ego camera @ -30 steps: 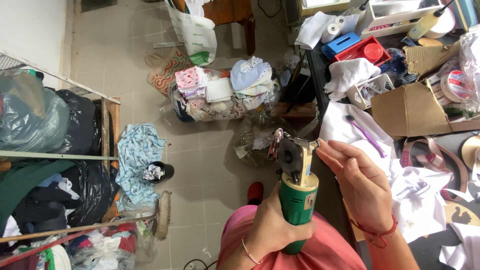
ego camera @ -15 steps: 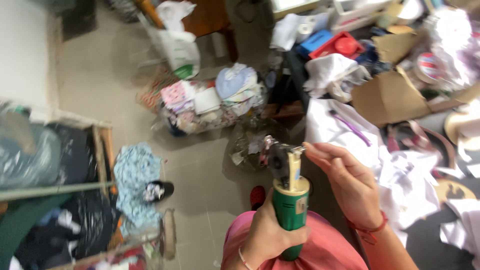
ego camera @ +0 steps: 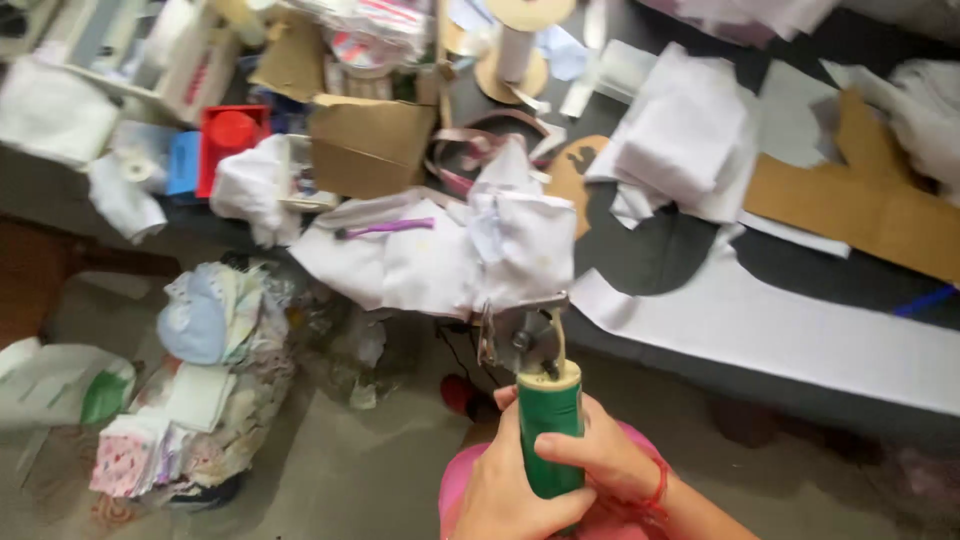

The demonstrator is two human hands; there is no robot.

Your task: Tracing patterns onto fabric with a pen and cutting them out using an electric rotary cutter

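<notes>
Upright, the green cutter [ego camera: 549,432] sits gripped by both hands' closed fingers [ego camera: 570,450], below the table edge [ego camera: 700,370].

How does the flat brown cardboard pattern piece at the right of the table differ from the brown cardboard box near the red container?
The brown cardboard pattern piece lies flat as a single cut sheet; the brown cardboard box stands folded into a box shape. The pattern piece rests on the dark tabletop beside white cloth; the box sits among clutter next to the red container. Both are plain brown cardboard.
</notes>
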